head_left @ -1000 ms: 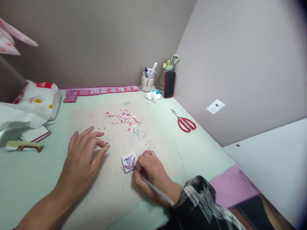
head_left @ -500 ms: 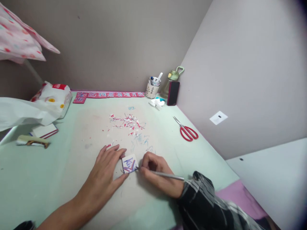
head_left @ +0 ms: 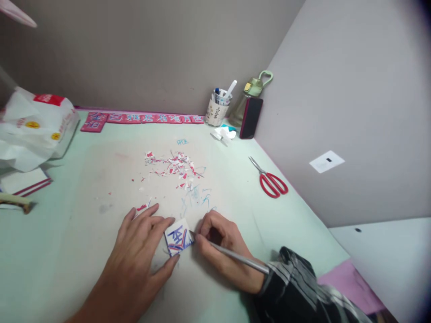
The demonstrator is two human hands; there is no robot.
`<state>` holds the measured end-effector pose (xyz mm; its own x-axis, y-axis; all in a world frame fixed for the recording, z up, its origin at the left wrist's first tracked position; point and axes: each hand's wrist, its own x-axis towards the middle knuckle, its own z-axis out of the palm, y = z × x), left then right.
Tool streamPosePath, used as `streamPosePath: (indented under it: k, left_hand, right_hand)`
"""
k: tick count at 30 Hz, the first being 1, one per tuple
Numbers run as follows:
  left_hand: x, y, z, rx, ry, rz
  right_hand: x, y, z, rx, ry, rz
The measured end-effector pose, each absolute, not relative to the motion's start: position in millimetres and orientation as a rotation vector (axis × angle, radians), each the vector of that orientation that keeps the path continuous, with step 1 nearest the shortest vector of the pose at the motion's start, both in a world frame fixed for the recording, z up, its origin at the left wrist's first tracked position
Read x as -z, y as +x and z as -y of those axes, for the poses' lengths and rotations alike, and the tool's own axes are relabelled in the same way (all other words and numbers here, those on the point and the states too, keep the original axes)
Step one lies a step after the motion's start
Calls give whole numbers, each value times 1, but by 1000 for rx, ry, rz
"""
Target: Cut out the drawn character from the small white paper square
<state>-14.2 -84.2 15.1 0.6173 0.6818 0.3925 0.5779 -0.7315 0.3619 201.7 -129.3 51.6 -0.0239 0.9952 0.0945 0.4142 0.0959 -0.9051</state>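
A small white square block with blue and red strokes on its face lies on the pale green table. My left hand rests flat beside it, fingertips and thumb pressing its left edge. In my right hand is a thin metal carving tool, whose tip touches the block's right edge. Red, white and blue shavings lie scattered just beyond the block.
Red-handled scissors lie at the right. A pen cup, green bottle and dark phone stand in the far corner. A row of red carved tiles lines the back wall. White plastic bag at left.
My left hand slid right from the bare table and came to press the block's left edge. My right hand kept the tool at the block. The camera view shifted slightly.
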Motion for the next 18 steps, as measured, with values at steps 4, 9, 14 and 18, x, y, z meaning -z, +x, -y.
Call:
streamPosePath:
  k: [4, 9, 14, 18]
  left_hand:
    - [-16, -15, 83, -725, 2639, -1020]
    - [-15, -15, 82, -699, 2616, -1040]
    - [-13, -16, 81, -658, 2630, -1033]
    - [-14, -17, 80, -675, 2642, -1037]
  right_hand:
    - [-54, 202, 128, -883, -1449, 1597]
    - [-53, 202, 128, -853, -1443, 1630]
    - [-53, 201, 129, -829, -1464, 1683]
    - [-55, 201, 128, -794, -1451, 1734]
